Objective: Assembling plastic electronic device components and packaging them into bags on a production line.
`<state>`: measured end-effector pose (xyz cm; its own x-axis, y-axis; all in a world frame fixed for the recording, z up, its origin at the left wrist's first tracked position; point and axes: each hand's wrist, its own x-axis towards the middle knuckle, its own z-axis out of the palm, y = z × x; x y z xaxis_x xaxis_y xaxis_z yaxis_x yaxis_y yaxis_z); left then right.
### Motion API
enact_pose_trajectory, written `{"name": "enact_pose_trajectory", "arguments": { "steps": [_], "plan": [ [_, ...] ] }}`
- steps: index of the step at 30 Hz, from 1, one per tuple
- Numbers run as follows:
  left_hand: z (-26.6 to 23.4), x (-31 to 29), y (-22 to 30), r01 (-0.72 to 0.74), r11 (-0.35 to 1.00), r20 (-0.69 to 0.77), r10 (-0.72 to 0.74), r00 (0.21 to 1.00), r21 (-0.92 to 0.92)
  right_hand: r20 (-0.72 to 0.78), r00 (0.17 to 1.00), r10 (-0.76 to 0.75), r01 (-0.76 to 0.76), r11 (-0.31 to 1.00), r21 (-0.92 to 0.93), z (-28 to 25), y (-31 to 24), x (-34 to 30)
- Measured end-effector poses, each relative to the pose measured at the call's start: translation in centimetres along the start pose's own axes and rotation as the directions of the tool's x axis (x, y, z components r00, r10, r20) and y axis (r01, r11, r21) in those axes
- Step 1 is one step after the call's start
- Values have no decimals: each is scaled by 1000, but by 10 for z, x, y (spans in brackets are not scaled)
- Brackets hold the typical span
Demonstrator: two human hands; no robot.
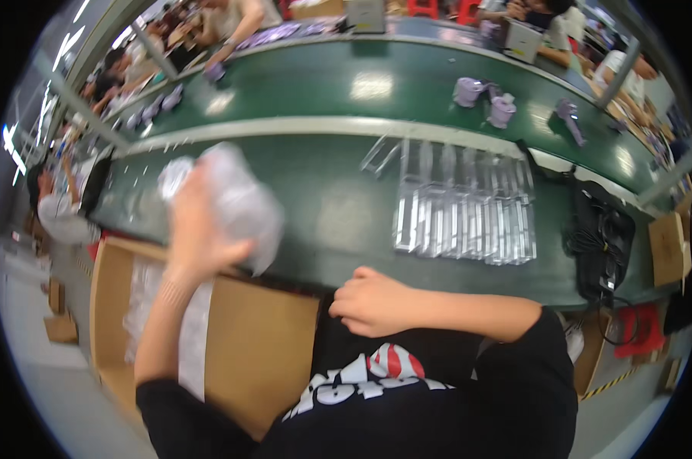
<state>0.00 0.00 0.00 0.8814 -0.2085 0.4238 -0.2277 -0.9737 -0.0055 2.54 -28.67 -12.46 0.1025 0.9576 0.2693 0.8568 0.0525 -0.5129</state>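
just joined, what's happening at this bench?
The person's left hand appears to hold a whitish, translucent plastic bundle, blurred, over the left part of the green bench. The right hand is loosely curled near the front edge, with nothing visible in it. Clear plastic pieces lie side by side on the bench, right of centre. An open cardboard box at lower left has more clear plastic inside.

Downward fisheye view from head
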Motion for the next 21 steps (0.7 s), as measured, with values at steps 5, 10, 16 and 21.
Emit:
{"name": "enact_pose_trajectory", "arguments": {
  "steps": [5, 10, 16, 21],
  "plan": [
    [113, 9, -11, 54, 998, 355, -66, 932, 43, -28, 993, 119, -119, 993, 7, -43, -33, -20],
    [97, 7, -23, 6, 1000, 60, -8, 998, 31, -166, 944, 284, -263, 955, 138, -74, -35, 9],
    [88, 27, -22, 191, 839, -19, -232, 972, -510, -188, 823, 536, -537, 842, 46, -93, 47, 90],
    [91, 61, -16, 236, 619, -64, -422, 904, -749, -344, 847, 404, -432, 902, -6, -91, 90, 135]
  ]
}}
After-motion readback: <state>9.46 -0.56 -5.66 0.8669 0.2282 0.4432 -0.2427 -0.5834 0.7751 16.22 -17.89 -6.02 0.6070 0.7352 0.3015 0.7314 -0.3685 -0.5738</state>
